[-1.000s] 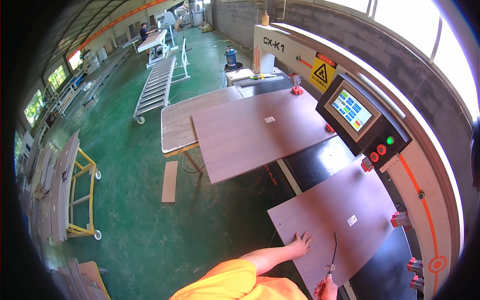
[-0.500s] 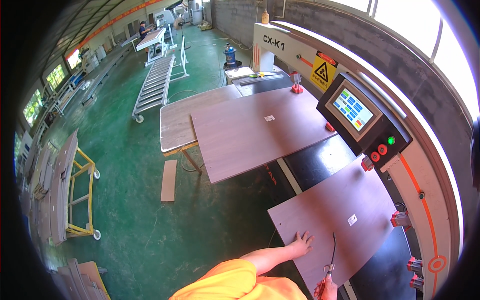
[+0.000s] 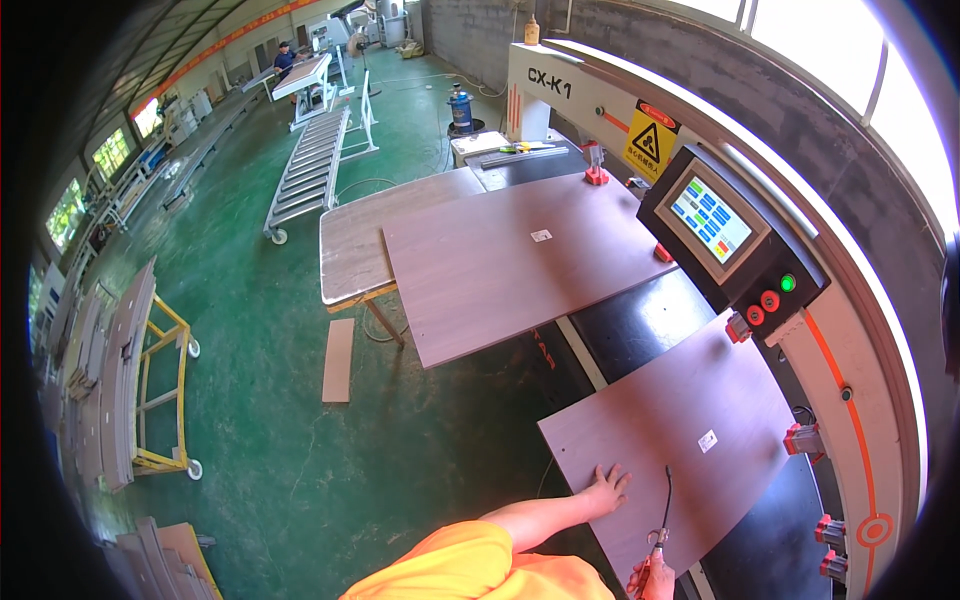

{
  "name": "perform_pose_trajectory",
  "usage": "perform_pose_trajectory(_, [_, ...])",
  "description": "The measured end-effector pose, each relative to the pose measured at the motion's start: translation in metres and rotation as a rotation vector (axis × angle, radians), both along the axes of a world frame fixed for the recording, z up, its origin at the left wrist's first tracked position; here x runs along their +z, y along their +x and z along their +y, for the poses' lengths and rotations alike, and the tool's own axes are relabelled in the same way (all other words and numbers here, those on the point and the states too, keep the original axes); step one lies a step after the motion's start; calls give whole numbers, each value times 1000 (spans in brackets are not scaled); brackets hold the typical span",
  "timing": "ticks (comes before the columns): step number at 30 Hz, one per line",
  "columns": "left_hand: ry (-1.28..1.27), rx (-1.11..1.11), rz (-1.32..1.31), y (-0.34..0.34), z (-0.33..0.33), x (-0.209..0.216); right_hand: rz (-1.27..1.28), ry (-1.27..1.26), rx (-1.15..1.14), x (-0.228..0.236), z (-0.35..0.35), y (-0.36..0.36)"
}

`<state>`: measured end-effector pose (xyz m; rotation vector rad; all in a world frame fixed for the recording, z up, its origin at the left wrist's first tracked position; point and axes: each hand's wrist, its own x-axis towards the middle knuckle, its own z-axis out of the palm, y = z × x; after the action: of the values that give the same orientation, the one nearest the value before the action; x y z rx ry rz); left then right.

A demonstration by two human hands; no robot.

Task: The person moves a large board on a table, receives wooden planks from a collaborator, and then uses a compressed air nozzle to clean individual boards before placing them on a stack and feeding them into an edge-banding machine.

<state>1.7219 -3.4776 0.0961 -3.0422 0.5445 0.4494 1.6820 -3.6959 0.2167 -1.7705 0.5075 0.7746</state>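
My left hand (image 3: 606, 491) lies flat with spread fingers on the left part of a brown board panel (image 3: 650, 420). At the lower edge, my right hand (image 3: 653, 581) is wrapped round an air blow gun (image 3: 657, 537), whose thin bent black nozzle points away from me over the same panel. This panel rests on the black bed of a large machine, its far right end by the red-tipped clamps (image 3: 740, 327). A small white label (image 3: 708, 441) sits on its surface. Beyond it lies a second brown panel (image 3: 480, 280), also labelled, partly on a side table.
The machine's beam (image 3: 850, 420) arches along the right, carrying a control screen (image 3: 711, 219) and buttons. A worn side table (image 3: 345, 245) stands beyond. On the green floor are a loose board strip (image 3: 338, 360), a roller conveyor (image 3: 310, 165) and a yellow panel cart (image 3: 183, 400). Another person (image 3: 284, 58) is far off.
My hands, the blow gun and both panels hold nearly the same places. The view has shifted very slightly, and the far person's posture has changed a little.
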Motion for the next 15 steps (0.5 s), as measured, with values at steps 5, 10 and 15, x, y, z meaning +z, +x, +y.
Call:
perform_pose_trajectory(5, [0,-6,-3,1,0,-1,-15,16,-32,7,8,-1])
perform_pose_trajectory(10, [-14,-4,-11,2,-1,-7,-11,23,-16,12,11,1])
perform_pose_trajectory(15, [-17,-9,-40,3,-3,-10,45,55,-52,-4,4,9])
